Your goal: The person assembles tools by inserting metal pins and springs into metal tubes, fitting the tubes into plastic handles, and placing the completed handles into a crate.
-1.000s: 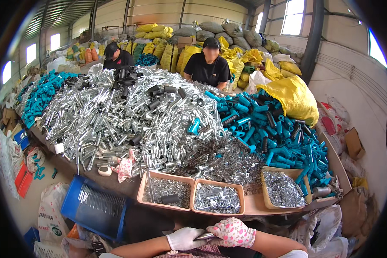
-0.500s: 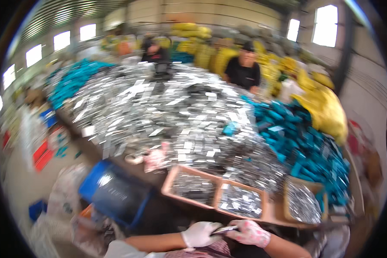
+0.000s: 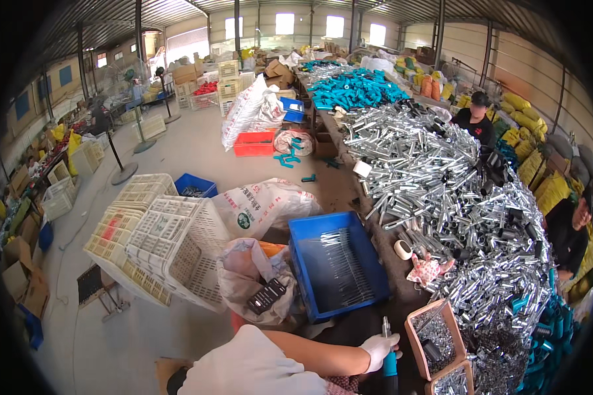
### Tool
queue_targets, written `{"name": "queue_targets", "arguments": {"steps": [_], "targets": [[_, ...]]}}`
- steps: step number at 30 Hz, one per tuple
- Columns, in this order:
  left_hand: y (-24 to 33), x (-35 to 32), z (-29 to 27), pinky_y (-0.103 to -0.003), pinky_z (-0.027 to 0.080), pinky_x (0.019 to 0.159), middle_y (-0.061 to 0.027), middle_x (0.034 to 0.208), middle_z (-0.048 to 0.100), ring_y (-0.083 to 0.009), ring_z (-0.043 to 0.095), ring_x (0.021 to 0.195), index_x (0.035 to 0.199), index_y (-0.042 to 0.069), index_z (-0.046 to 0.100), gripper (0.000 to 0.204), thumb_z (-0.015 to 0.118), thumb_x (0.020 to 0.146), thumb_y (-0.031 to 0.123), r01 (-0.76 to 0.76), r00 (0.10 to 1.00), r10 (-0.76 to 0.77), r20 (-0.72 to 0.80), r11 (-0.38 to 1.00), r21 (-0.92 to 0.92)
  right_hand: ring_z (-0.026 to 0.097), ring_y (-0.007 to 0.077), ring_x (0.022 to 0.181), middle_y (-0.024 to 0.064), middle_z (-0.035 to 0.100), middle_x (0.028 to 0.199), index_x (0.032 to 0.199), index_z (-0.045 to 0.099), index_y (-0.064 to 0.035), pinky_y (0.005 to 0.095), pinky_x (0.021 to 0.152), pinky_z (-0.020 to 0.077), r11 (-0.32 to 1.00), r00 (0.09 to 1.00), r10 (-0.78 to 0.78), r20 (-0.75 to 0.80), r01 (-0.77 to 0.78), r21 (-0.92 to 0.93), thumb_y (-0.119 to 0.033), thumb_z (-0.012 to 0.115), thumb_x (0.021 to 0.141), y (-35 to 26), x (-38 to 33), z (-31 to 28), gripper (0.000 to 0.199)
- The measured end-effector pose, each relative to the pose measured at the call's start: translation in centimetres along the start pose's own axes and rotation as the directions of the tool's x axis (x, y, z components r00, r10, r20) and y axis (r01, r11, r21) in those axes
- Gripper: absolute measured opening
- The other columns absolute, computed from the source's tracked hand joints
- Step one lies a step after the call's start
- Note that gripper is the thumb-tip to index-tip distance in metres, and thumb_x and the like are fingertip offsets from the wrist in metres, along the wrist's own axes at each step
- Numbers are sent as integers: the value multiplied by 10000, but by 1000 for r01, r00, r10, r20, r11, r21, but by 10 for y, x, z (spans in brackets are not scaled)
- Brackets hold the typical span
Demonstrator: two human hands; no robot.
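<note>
My left hand [image 3: 377, 351], in a white glove, has its fingers closed round a teal-and-silver tube-shaped tool [image 3: 389, 363]. The tool stands roughly upright, with a narrow silver tip at the top and a dark lower end running to the picture's bottom edge. My right hand is out of the picture. Just right of the left hand is a pinkish tray [image 3: 412, 321] of small metal parts with a black cylinder among them. Beyond the hand stands a blue bin [image 3: 303, 263] holding rows of thin metal pieces.
A large heap of silver metal tubes [image 3: 435, 178] covers the table at right, with teal parts [image 3: 359, 89] farther back. White plastic crates [image 3: 171, 243], a white sack [image 3: 260, 204] and a red bin [image 3: 254, 145] stand on the left floor. Two people are beyond the heap.
The view has swung left, bringing in the crates and floor. Earlier both gloved hands were together at a silver piece; now the left holds the teal-and-silver tool and the right is out of sight.
</note>
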State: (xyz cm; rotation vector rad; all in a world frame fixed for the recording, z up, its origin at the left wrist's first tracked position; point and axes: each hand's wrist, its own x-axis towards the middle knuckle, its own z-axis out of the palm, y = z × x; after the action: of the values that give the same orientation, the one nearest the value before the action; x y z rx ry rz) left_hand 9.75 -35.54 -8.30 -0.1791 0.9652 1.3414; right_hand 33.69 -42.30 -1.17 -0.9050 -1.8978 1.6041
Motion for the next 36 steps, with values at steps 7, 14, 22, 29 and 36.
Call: {"name": "queue_targets", "arguments": {"steps": [7,14,22,29,36], "targets": [[-103,87,-1,-400,583,654,-106,1003,572,-242,621,845,1063,32,538,237,589,936,226,402,902,-349,-255,894,200,651,282,840,186,652,1016,1417,417,-75,362,759,507,924,960,181,-214,-240,-296,-159,729,764,101,-55,-15,729],[-184,104,-87,-431,488,805,-147,1113,608,-290,586,1033,1187,60,586,379,570,884,287,-55,939,-290,184,402,914,645,290,854,188,649,1024,1393,432,-74,367,768,503,909,988,141,-65,-155,-386,-158,712,769,273,-105,-110,689],[-226,185,-132,-403,348,1103,-194,1415,457,-330,428,1314,1394,42,442,597,567,838,221,-903,425,-626,654,-240,357,636,302,873,191,646,1034,1361,452,-73,375,780,499,884,996,47,78,-5,-468,-157,690,776,346,-62,-130,637],[-189,144,-127,-399,378,1028,-182,1305,489,-318,464,1210,1322,41,474,530,591,834,213,-901,428,-586,688,-219,374,628,312,889,194,642,1043,1332,470,-72,382,791,495,846,986,-27,165,110,-521,-157,670,782,422,-55,-143,592],[-167,119,-118,-389,402,936,-154,1177,507,-289,487,1090,1231,48,508,428,602,848,213,-887,445,-550,707,-163,432,620,322,905,196,639,1052,1304,488,-71,388,802,491,791,967,-93,237,216,-572,-156,650,788,481,-37,-146,548]]}}
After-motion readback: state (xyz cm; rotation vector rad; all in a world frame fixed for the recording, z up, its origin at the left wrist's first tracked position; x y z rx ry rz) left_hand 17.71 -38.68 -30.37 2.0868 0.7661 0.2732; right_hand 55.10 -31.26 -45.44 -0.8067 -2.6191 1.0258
